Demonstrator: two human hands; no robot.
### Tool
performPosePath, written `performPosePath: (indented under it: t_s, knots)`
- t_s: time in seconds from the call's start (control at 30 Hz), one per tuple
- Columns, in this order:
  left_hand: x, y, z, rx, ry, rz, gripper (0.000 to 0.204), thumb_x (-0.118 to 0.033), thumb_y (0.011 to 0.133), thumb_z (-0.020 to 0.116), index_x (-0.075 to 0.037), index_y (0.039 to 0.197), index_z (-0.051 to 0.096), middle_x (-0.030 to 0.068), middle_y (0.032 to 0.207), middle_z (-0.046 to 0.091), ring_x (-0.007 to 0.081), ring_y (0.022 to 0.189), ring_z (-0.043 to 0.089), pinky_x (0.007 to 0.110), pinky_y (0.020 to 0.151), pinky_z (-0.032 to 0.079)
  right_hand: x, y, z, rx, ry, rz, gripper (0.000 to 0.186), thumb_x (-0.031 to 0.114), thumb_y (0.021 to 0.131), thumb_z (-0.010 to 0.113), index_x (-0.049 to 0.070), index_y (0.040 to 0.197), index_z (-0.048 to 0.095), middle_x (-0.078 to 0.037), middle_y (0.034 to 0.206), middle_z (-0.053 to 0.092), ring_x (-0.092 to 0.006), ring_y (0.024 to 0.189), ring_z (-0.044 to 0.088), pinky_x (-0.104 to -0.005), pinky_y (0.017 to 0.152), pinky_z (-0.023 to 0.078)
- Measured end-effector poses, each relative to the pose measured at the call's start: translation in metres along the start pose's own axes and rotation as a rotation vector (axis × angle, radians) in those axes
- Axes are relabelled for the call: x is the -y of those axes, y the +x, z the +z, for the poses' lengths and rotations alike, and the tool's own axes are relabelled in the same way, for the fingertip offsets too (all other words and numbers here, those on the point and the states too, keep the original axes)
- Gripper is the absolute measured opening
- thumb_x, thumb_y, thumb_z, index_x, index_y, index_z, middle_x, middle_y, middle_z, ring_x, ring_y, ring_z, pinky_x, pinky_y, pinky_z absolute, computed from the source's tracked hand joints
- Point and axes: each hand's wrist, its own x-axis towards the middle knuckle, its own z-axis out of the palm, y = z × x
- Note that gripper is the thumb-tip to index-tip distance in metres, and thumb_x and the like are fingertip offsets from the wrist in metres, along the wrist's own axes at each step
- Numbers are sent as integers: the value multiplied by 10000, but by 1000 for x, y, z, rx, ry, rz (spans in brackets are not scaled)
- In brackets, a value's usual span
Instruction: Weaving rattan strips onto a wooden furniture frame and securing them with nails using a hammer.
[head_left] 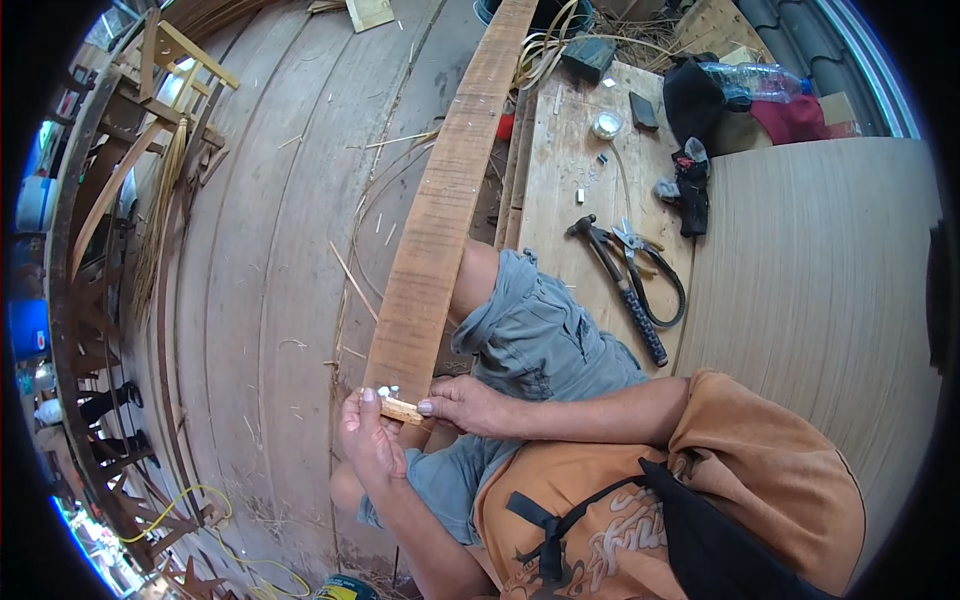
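Note:
My left hand [371, 440] pinches the left end of a small light-coloured wooden block [402, 411] between thumb and fingers. On the block's right end, the thumb of my right hand [475, 406] presses, the other fingers curled beneath. The block is held over the near end of a long brown wooden plank [430, 225], which runs away from me across my lap. Just beyond the block, small white bits [390, 392] show by my left fingertips; I cannot make out what they are.
To the right, a low wooden bench bears a hammer [622, 290], shears [640, 262], a small round tin [606, 125] and a dark stone block [588, 58]. A smooth wood-grain panel [800, 270] lies farther right. Wood racks stand left; strips [352, 280] litter the board floor.

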Motion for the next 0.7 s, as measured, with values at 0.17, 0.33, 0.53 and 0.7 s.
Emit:
performPosePath:
  t_s: [0.17, 0.33, 0.53, 0.7]
  knots:
    - [0, 0, -4, -21, 37, 7, 210, -167, 927, 595, -10, 1045, 521, 86, 935, 580, 170, 821, 597, 316, 709, 540, -7, 3, 5, -50, -134, -63, 323, 315, 968, 528, 2, 974, 608, 6, 637, 485, -85, 573, 453, -269, 512, 408]
    - [3, -8, -5, -41, 146, 38, 284, -196, 958, 537, 25, 1134, 510, 88, 946, 559, 157, 877, 567, 298, 746, 498, -16, 4, 8, -141, -418, -307, 343, 307, 932, 559, -13, 824, 619, -100, 662, 568, -147, 600, 545, -330, 559, 465]
    - [2, -4, 6, 59, 100, -40, 294, -250, 967, 531, -23, 1147, 484, 50, 935, 557, 129, 821, 582, 271, 635, 508, 13, -19, -7, -60, -336, -40, 361, 341, 927, 538, -16, 912, 591, -131, 694, 568, -190, 641, 577, -355, 600, 462]
    - [2, -2, 3, 22, 109, 23, 362, -199, 978, 503, 68, 1207, 418, 127, 970, 565, 192, 843, 618, 339, 727, 564, 27, -67, -35, 60, -486, 35, 229, 242, 899, 603, 24, 967, 610, -134, 767, 610, -209, 716, 594, -344, 677, 477]
